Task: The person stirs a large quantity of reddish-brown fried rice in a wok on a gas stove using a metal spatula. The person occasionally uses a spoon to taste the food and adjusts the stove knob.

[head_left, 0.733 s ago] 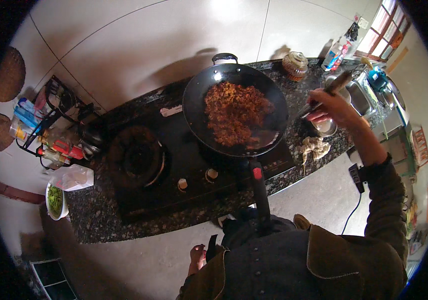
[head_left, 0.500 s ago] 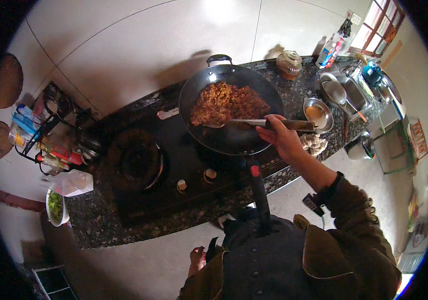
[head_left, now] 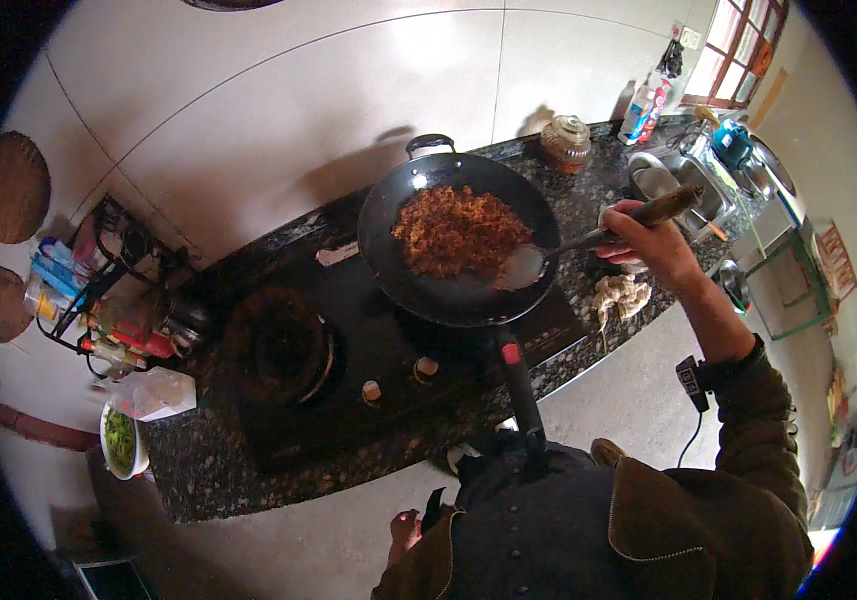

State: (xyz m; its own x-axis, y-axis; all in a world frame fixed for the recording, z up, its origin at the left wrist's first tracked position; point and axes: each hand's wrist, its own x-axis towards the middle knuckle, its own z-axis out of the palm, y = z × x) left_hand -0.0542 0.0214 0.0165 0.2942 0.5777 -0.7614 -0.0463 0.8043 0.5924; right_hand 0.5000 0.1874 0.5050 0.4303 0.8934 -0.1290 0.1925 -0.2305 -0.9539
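Note:
A wok spatula with a wooden grip [head_left: 671, 205] is held in my right hand [head_left: 649, 240], whose fingers are closed around its handle. Its pale metal head [head_left: 524, 268] rests inside the black wok [head_left: 389, 285], at the right edge of a heap of browned, reddish-orange minced food [head_left: 459, 232]. The wok sits on the stove with its long handle [head_left: 521, 390] pointing toward my body. My left hand [head_left: 406, 530] hangs low beside my jacket, away from the counter; its fingers are partly hidden and too small to read.
Left of the wok lies a second burner [head_left: 279, 345]. Crumpled pale cloth-like stuff [head_left: 621, 295] lies near the counter's right front edge. Beyond are a glass jar [head_left: 566, 143], bottles [head_left: 644, 110] and a sink [head_left: 714, 195]. A bowl of greens [head_left: 124, 440] and a condiment rack [head_left: 114, 290] stand left.
My right hand has lifted and moved right with the spatula. The spatula's head has shifted from the food's lower left to its right edge. The view has also shifted slightly.

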